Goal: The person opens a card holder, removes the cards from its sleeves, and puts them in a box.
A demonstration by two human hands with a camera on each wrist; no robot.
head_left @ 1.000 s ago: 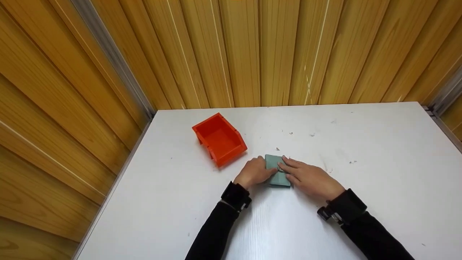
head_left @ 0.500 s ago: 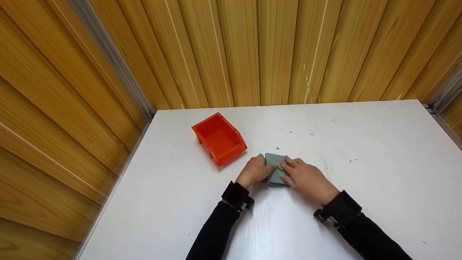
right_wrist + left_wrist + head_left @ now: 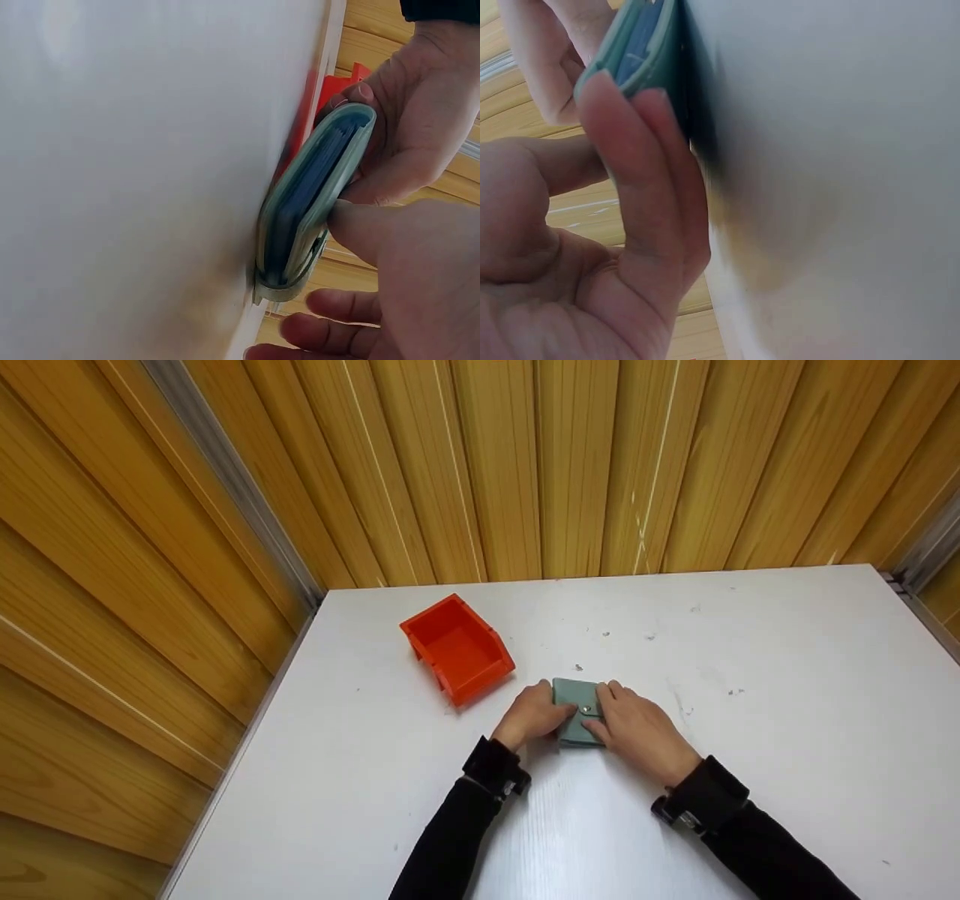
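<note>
A small pale green wallet [image 3: 574, 694] with a snap-button strap is held folded at the white table [image 3: 330, 780]. In the right wrist view the wallet [image 3: 319, 180] is seen edge-on, with dark blue inner sleeves between its covers. My left hand [image 3: 529, 716] grips its left side, thumb on top and fingers underneath; the left wrist view shows those fingers [image 3: 634, 165] against the lower cover. My right hand [image 3: 645, 735] holds the right side, thumb on the front cover just below the snap and fingers at the right edge, partly hiding the strap.
An orange-red open bin [image 3: 459, 649] stands behind and to the left of the hands. Wood-patterned panels [image 3: 570, 472] rise along the back and left of the table. Small marks and specks dot the tabletop.
My right fingers have slid off the strap towards the wallet's right edge, and the metal snap shows now. The left hand keeps its grip almost unmoved. The bin stays put.
</note>
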